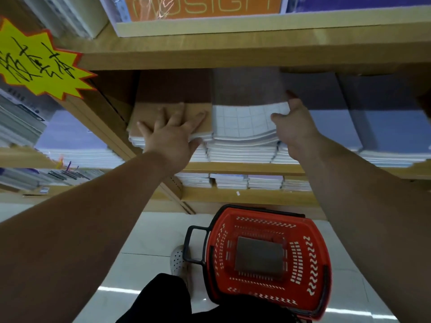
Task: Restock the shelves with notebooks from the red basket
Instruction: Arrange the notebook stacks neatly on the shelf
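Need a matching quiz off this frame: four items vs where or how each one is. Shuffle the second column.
1. left hand
2. right hand
3. red basket
4. yellow sign

A. on the floor, one dark notebook inside
B. flat on the brown-cover stack
C. upper left of the view
D. holding the right edge of the grid-cover notebooks

Pairs: 1-B, 2-D, 3-A, 4-C
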Demonstrator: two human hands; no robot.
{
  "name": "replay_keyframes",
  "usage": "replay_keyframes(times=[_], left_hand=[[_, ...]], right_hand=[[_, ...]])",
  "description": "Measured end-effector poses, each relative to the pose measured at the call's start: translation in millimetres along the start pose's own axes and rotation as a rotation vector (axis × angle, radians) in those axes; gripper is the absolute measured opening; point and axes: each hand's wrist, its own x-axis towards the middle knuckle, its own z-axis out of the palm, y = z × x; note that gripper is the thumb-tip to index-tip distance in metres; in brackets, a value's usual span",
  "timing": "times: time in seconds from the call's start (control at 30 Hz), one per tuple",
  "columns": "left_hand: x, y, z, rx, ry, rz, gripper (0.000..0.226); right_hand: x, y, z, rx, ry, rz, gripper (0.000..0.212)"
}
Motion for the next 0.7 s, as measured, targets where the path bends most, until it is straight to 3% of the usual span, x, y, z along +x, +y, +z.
replay_keyframes(times=[0.17,0.33,0.43,0.5,0.6,0.7], left_hand=[[11,-20,-3,0.124,0.022,0.1,0.059],[14,-27,-3,0.113,0.025,0.145,0.061],[10,-29,-3,0.112,0.006,0.148,0.068],[6,-32,-3,0.108,0.013,0.151,0.072],[2,-38,-5,0.104,0.064,0.178,0.068],[1,-44,-6,0.096,0.094,0.219,0.061]], right_hand=[[2,9,8,-0.141,0.011,-0.006,0.058],[-10,-7,17,-0.718,0.11,0.061,0.066],[-33,-18,32,-0.845,0.193,-0.133,0.064],[-45,-26,49,-0.799,0.063,-0.281,0.059],[-61,-34,77,-0.61,-0.258,-0.342,0.06],[-65,-33,93,-0.586,-0.329,-0.302,0.064]])
